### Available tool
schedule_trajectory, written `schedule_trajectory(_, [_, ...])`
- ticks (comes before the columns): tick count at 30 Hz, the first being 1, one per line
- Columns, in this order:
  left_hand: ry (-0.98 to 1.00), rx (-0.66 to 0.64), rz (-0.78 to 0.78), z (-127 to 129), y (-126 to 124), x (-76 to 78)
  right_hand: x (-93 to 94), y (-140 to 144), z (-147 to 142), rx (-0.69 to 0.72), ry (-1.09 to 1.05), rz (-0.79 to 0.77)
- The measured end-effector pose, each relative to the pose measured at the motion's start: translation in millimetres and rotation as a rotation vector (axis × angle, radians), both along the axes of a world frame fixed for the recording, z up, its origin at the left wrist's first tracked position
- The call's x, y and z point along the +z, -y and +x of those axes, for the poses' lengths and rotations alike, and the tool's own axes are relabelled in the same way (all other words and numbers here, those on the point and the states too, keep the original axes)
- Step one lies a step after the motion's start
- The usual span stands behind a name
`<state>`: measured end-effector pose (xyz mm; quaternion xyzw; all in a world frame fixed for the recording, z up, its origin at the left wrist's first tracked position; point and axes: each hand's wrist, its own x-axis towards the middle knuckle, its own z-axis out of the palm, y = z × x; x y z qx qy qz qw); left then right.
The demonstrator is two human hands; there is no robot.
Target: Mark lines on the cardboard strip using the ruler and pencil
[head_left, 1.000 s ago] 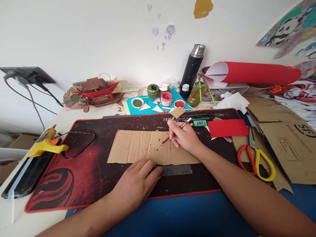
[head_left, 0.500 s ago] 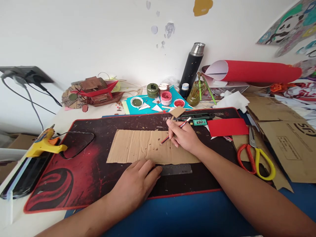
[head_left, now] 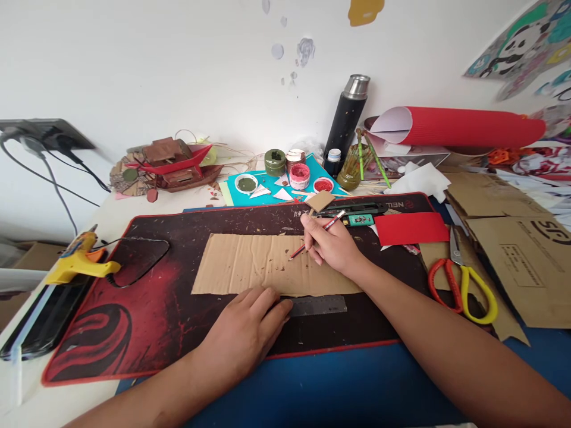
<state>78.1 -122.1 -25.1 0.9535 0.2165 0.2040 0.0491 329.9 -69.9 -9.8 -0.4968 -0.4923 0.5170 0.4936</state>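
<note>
A flat rectangle of brown cardboard lies on a black and red desk mat. My right hand grips a red pencil, its tip resting on the cardboard's right part. My left hand lies flat with its fingers spread, pressing the left end of a dark metal ruler that runs along the cardboard's near edge.
Red and yellow scissors and a red paper piece lie to the right. A yellow glue gun sits left. Paint pots, a black flask, a red paper roll and cardboard sheets crowd the back and right.
</note>
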Motion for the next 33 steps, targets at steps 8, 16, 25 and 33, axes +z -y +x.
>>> schedule_trajectory(8, [-0.002, -0.011, -0.008, 1, 0, 2.5, -1.2, 0, 0, 0.004, 0.013, 0.001])
schedule_trajectory(16, [0.01, -0.011, -0.024, 1, -1, 6.5, 1.2, 0, -1, -0.065, -0.033, 0.002])
schedule_trajectory(25, [0.04, 0.033, -0.043, 2, -5, 5.4, -0.2, -10, -11, -0.06, -0.08, 0.052])
schedule_trajectory(33, [0.034, 0.034, -0.062, 0, -9, 4.0, -0.9, -23, -15, -0.022, -0.056, 0.089])
